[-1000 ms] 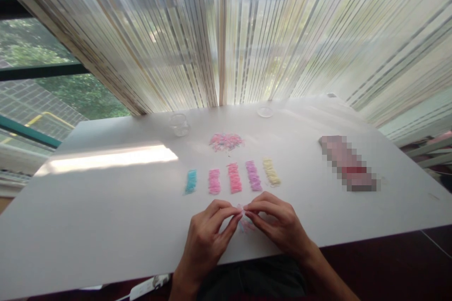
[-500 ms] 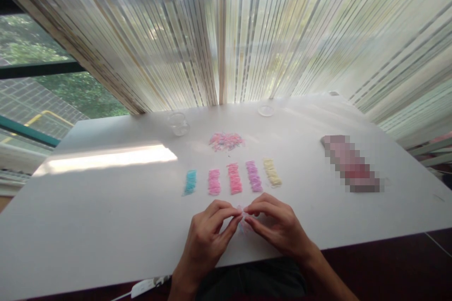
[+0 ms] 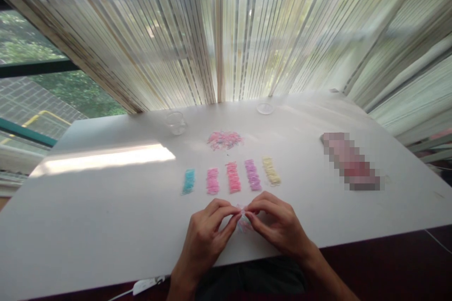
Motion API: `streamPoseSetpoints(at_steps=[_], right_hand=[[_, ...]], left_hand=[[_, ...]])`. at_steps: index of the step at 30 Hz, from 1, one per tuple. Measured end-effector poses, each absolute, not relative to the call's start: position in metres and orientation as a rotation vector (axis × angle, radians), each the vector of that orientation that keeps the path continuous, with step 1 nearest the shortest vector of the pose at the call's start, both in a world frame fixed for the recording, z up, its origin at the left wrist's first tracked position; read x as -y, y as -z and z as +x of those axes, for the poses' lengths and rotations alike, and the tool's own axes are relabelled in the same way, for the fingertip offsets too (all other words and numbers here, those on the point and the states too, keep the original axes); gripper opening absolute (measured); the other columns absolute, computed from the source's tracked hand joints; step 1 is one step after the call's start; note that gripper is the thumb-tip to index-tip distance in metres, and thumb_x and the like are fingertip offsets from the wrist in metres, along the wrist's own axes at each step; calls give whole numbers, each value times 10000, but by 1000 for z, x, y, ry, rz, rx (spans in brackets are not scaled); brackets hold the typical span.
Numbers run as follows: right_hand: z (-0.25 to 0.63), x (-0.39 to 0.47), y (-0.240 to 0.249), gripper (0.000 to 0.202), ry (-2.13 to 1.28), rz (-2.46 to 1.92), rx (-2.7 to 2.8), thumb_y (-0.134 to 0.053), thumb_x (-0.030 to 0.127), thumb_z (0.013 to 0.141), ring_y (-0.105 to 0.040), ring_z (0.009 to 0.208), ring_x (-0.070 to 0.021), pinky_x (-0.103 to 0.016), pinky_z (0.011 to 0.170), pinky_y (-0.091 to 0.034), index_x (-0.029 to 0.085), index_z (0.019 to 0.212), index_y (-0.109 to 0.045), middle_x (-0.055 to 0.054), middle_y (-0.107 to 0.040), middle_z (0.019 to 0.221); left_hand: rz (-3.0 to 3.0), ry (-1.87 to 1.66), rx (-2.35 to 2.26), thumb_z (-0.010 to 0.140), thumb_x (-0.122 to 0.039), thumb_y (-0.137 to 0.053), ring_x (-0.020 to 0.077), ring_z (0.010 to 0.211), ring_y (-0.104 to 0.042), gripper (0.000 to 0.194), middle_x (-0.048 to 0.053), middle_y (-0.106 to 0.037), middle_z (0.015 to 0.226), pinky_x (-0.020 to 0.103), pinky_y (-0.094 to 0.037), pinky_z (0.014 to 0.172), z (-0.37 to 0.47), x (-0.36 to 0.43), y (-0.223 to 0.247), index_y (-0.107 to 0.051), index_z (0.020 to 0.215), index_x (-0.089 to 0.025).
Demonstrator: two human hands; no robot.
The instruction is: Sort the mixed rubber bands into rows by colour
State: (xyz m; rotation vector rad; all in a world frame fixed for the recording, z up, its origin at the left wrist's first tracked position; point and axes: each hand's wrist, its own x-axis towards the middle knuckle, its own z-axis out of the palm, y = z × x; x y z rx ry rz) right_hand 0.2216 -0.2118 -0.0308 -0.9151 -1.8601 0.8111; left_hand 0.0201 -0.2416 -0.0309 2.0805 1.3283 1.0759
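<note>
My left hand (image 3: 208,235) and my right hand (image 3: 275,223) meet fingertip to fingertip near the table's front edge, pinching a small clump of tiny pink pieces (image 3: 242,218) between them. Just beyond the hands lie sorted rows of small pieces: a blue row (image 3: 189,181), a pink row (image 3: 212,181), a coral row (image 3: 233,177), a purple row (image 3: 253,175) and a yellow row (image 3: 271,170). Farther back sits a loose mixed pile (image 3: 224,140), mostly pink.
The white table (image 3: 106,207) carries a small clear cup (image 3: 175,122) at the back left, a clear round lid (image 3: 265,108) at the back, and a blurred pinkish object (image 3: 349,161) on the right. Striped curtains hang behind the table.
Both hands stay pinched together at the same spot; the fingers shift only slightly. The camera view has drifted a little.
</note>
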Motion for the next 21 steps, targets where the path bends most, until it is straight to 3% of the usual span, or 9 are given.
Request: streamPoseSetpoints(at_steps=[11,21], right_hand=[[222,213,32,72,-842,-991,1871,-631,158,902,-625,720,-150,-257,673,-526,212,878,-672,-11,-654,790],[222,213,35,90,-864,-989,1866,-645,131,897,-623,748,-144,-247,693,-512,216,917,-665,-10,-646,826]], left_hand=[[2093,-1066,-1357,945,-166,-644,107,706,-646,104,22,-682,918,193,-533,643,18,240,31,-685,1026,-216],[1953,-1047,-1348,946,-188,-627,77,560,-500,64,17,-659,899,193,-413,495,19,241,33,-673,985,-211]])
